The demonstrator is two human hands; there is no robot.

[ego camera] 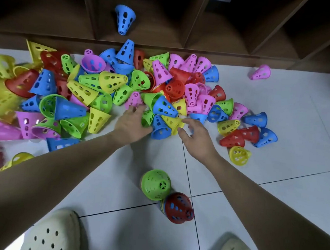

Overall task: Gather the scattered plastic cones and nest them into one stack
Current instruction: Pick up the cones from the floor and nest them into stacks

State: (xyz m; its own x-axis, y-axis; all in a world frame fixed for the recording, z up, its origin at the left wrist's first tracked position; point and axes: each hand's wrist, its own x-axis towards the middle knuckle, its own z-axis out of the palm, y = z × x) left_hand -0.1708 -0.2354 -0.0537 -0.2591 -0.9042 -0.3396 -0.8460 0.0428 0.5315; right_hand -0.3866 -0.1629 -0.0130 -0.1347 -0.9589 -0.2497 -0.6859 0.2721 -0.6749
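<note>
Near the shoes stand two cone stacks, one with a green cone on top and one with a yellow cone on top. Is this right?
Not quite. In the head view the second stack has a red cone on top, not yellow. The first stack does have a green top, and both stand near the shoes.
</note>
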